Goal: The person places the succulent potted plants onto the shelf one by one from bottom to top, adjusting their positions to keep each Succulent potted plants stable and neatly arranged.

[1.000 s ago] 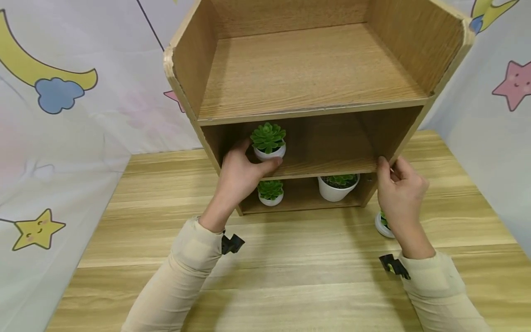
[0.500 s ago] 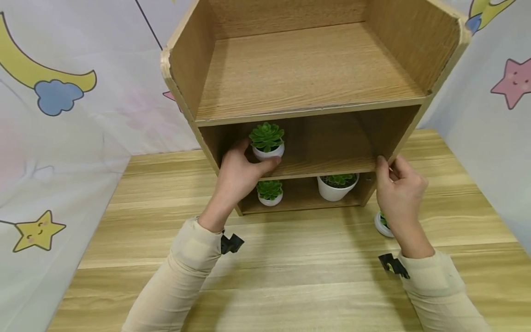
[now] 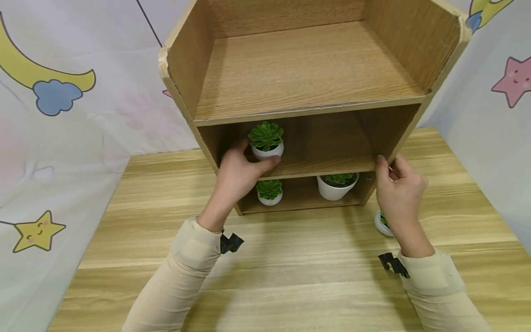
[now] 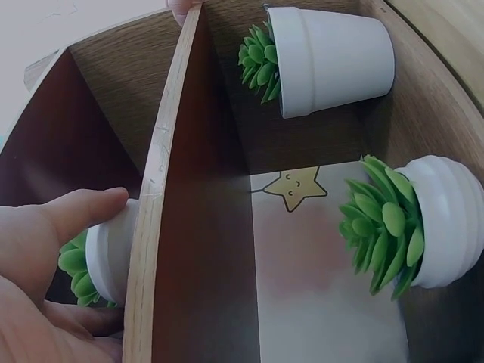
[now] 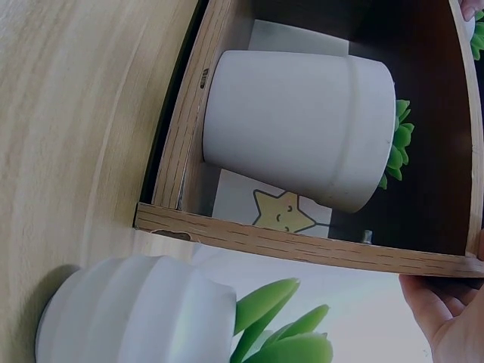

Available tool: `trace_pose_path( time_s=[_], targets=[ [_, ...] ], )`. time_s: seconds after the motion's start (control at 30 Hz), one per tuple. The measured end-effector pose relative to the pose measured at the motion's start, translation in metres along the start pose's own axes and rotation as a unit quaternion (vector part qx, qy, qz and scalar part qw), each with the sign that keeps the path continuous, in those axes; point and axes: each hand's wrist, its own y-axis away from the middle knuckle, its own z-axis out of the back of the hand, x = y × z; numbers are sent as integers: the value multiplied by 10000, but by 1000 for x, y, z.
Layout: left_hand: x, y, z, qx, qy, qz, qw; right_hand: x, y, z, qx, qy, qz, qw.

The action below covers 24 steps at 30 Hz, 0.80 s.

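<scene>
My left hand (image 3: 238, 173) reaches onto the middle shelf of a wooden shelf unit (image 3: 315, 69). Its thumb and fingers curl round the white pot of a small green succulent (image 3: 266, 138) near the left side panel. In the left wrist view the thumb (image 4: 91, 208) lies along that pot's side, close to the shelf edge (image 4: 155, 197). My right hand (image 3: 400, 198) pinches the front edge of the unit's right side panel, level with the middle shelf. Some of its fingers are hidden behind the panel.
On the bottom shelf stand another small succulent (image 3: 270, 191) and a larger white pot (image 3: 337, 186). A further potted succulent (image 3: 383, 223) is on the wooden table (image 3: 315, 281), right of the unit and partly behind my right wrist. Patterned curtains (image 3: 83, 129) hang around the table.
</scene>
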Motion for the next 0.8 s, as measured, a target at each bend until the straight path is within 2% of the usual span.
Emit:
trace_pose_path(
  time_s=[0.47, 0.8],
  targets=[
    [-2, 1, 0, 2, 28, -35, 10000, -13, 0, -1, 4, 168, 33, 9999],
    [-3, 2, 0, -77, 6, -144, 9999, 3, 0, 0, -37, 122, -115, 9999]
  ],
)
